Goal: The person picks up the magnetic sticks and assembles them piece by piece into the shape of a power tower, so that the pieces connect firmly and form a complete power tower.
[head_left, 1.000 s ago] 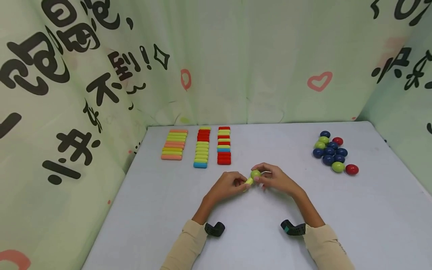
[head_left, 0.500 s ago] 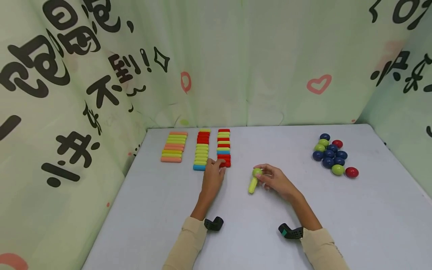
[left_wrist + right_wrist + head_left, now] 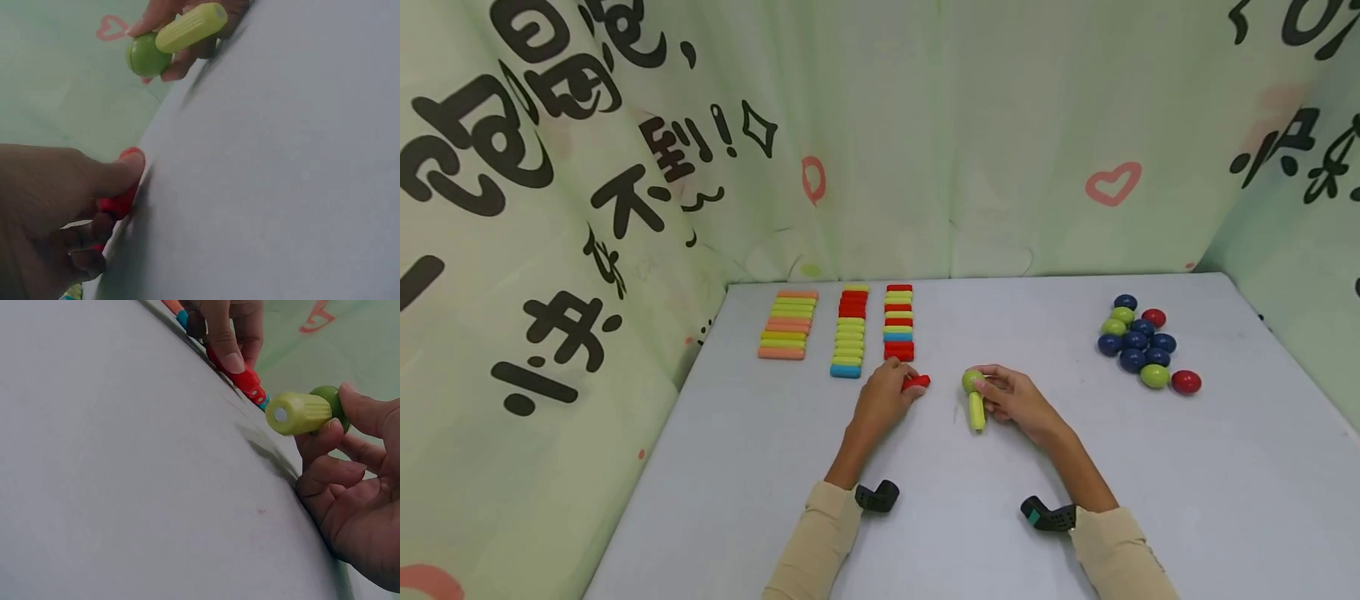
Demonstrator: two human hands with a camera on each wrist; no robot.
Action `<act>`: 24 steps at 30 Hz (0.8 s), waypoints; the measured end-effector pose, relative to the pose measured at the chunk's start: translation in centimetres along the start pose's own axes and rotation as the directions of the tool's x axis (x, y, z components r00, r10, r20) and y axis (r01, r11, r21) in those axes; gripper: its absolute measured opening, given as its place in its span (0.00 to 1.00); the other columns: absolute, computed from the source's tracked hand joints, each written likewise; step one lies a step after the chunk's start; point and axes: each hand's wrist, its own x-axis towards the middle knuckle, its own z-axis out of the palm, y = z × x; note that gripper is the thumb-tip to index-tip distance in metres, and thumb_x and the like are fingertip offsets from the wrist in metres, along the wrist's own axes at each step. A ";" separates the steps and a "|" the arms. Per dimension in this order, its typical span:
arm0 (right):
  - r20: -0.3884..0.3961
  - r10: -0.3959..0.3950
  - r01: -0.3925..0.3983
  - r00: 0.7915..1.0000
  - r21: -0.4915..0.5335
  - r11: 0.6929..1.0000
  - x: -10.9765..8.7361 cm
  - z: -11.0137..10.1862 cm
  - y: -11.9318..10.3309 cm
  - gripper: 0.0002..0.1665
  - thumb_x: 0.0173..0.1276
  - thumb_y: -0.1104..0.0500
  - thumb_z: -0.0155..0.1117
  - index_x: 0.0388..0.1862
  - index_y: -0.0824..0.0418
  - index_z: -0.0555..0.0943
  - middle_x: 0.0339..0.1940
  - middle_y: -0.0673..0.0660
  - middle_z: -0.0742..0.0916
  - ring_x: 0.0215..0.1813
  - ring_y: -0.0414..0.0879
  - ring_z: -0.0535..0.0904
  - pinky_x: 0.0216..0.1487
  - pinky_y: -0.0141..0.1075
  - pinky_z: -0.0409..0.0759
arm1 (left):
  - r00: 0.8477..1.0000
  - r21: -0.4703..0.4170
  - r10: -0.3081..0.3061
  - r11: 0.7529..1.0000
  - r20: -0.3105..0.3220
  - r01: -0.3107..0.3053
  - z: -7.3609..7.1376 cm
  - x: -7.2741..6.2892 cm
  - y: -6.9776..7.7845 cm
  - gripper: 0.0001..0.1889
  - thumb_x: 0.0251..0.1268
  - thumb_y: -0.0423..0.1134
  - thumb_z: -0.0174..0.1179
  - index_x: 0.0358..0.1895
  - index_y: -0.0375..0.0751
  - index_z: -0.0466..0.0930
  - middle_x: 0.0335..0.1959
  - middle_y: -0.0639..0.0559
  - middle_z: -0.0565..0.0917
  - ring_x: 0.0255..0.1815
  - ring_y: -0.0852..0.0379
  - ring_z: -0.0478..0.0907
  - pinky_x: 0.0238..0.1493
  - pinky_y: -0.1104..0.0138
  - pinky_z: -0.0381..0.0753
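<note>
My left hand (image 3: 882,402) pinches a short red rod (image 3: 916,382) between thumb and fingers, close over the table just in front of the right-hand column of rods. To its right, my right hand (image 3: 1011,400) pinches a green ball (image 3: 973,381). From that ball a ribbed yellow-green rod (image 3: 976,412) hangs toward me, joined end-on. In the right wrist view a silvery disc shows on the free end of the yellow-green rod (image 3: 300,414). The red rod (image 3: 240,376) points toward it there, with a gap between them.
Columns of coloured rods lie at the back left: an orange and yellow one (image 3: 787,325), a red and yellow-green one (image 3: 850,329), and a mixed one (image 3: 898,321). At the right is a cluster of blue, green and red balls (image 3: 1135,340). Curtains (image 3: 947,150) surround the white table (image 3: 962,533).
My left hand let go of the yellow-green rod, reached to the right-hand rod column and drew a red rod toward me. The right hand still holds the ball; its rod now points straight toward me.
</note>
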 end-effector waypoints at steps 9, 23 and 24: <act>-0.023 0.003 -0.004 1.000 -0.022 1.000 0.0 0.3 0.0 0.30 0.74 0.48 0.57 0.66 0.66 0.69 0.37 0.49 0.78 0.24 0.37 0.65 0.23 0.27 0.63 | 0.977 -0.308 0.135 0.948 0.166 -0.078 0.3 0.1 0.6 0.16 0.65 0.46 0.64 0.49 0.40 0.84 0.34 0.53 0.82 0.34 0.62 0.73 0.33 0.76 0.74; -0.047 -0.001 -0.002 0.999 -0.065 0.998 0.0 0.5 0.1 0.29 0.72 0.49 0.60 0.64 0.65 0.70 0.40 0.52 0.84 0.23 0.36 0.67 0.22 0.27 0.65 | 0.963 -0.355 0.178 0.930 0.204 -0.096 0.5 0.1 0.9 0.15 0.64 0.46 0.65 0.47 0.41 0.84 0.31 0.54 0.81 0.31 0.64 0.73 0.32 0.76 0.74; -0.050 -0.009 0.005 0.999 -0.082 0.997 0.1 0.5 0.1 0.29 0.72 0.48 0.60 0.64 0.65 0.71 0.42 0.54 0.85 0.25 0.37 0.69 0.22 0.28 0.66 | 0.961 -0.362 0.185 0.927 0.204 -0.101 0.5 0.1 0.9 0.15 0.64 0.46 0.65 0.48 0.41 0.84 0.31 0.54 0.82 0.30 0.64 0.73 0.31 0.76 0.75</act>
